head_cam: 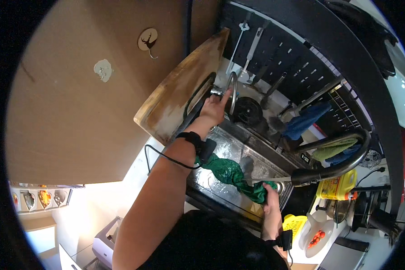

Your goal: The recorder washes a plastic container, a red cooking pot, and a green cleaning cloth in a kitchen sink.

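Observation:
A wet green cloth (226, 171) stretches in a twisted strip across the stainless-steel sink (211, 187). My right hand (271, 197) grips its bunched right end near the sink's right side. The cloth's other end passes out of sight behind my left forearm. A stream of water runs from the black-ended spout of the steel faucet (324, 173) onto the cloth. My left hand (214, 109) reaches to the far left corner, index finger extended at a small curved steel spout (234, 91), beside a chrome fitting (216, 90). Its other fingers are curled, with nothing visibly held.
A wooden cutting board (182, 91) leans along the left wall. Blue cloth (307, 119) and green cloth (335, 148) hang behind the faucet. On the right are a yellow jug (337, 185), a yellow basket (294, 222) and a white dish (324, 226) with small red tomatoes (316, 238).

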`<state>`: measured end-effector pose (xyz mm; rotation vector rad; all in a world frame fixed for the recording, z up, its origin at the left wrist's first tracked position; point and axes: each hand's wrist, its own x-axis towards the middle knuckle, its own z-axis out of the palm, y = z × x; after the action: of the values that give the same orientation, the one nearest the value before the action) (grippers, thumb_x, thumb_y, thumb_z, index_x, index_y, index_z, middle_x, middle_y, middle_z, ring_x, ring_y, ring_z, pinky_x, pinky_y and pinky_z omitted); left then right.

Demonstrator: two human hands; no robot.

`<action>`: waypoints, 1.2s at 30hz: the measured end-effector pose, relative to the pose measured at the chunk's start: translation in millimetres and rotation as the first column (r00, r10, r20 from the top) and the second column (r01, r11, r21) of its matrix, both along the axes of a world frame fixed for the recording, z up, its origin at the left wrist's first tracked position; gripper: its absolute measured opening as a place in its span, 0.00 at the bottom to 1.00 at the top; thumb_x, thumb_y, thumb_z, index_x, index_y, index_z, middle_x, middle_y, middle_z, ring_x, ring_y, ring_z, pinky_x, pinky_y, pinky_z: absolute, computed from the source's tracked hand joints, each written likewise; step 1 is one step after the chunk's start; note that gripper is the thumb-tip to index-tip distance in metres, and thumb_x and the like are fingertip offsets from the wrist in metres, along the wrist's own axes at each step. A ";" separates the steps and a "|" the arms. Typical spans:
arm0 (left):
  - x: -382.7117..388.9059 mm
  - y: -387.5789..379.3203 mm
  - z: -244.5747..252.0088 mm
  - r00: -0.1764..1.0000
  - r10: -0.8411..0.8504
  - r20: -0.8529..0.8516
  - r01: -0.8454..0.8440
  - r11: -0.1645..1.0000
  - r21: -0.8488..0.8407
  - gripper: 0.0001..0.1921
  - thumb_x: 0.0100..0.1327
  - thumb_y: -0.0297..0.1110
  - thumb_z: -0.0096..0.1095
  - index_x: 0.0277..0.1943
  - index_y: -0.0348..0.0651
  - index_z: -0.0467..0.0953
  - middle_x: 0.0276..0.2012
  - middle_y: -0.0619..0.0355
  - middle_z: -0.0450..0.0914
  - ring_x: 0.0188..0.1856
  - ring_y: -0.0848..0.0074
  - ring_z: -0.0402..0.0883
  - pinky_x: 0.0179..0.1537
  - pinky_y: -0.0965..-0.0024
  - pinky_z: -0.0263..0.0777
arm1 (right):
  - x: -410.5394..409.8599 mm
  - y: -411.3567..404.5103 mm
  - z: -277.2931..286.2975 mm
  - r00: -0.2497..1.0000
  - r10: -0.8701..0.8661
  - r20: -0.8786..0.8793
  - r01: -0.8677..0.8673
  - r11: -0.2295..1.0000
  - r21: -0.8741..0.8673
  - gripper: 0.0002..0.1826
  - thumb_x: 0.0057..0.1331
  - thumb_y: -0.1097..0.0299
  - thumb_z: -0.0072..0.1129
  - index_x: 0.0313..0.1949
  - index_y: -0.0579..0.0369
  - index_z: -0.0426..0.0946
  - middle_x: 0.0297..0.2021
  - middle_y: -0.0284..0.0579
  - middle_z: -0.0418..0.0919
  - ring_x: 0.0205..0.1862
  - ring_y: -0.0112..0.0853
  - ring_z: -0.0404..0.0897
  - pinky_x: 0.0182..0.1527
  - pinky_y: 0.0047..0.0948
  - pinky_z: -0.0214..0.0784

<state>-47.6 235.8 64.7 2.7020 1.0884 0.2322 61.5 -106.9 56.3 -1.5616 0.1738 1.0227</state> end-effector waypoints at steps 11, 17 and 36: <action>28.4 -166.3 -34.2 0.801 0.212 0.559 0.430 0.445 -0.785 0.14 0.61 0.39 0.51 0.42 0.36 0.69 0.37 0.54 0.74 0.44 0.76 0.71 0.43 0.69 0.65 | 16.5 35.3 -7.9 0.985 -0.024 0.172 -0.017 0.972 0.233 0.14 0.59 0.61 0.52 0.40 0.56 0.70 0.30 0.40 0.74 0.32 0.31 0.76 0.30 0.28 0.69; 67.3 -223.1 -21.4 0.712 0.228 0.664 0.598 0.301 -0.743 0.22 0.62 0.43 0.48 0.51 0.34 0.65 0.48 0.50 0.71 0.51 0.71 0.67 0.52 0.71 0.58 | 23.3 26.1 23.1 0.855 -0.190 0.483 0.137 0.980 0.142 0.16 0.60 0.63 0.51 0.45 0.58 0.68 0.36 0.38 0.72 0.36 0.25 0.70 0.41 0.23 0.62; 47.2 -221.6 0.0 0.854 0.376 0.360 0.305 0.198 -0.931 0.21 0.53 0.28 0.56 0.51 0.37 0.61 0.40 0.52 0.73 0.41 0.72 0.73 0.40 0.72 0.69 | 13.1 1.8 7.8 0.982 -0.163 -0.099 0.190 0.878 0.440 0.21 0.64 0.53 0.39 0.37 0.60 0.70 0.33 0.43 0.73 0.38 0.32 0.72 0.42 0.28 0.64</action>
<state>-0.4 14.2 64.7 1.2360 0.6784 0.1588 74.6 -105.1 64.1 -1.0743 0.1085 0.8884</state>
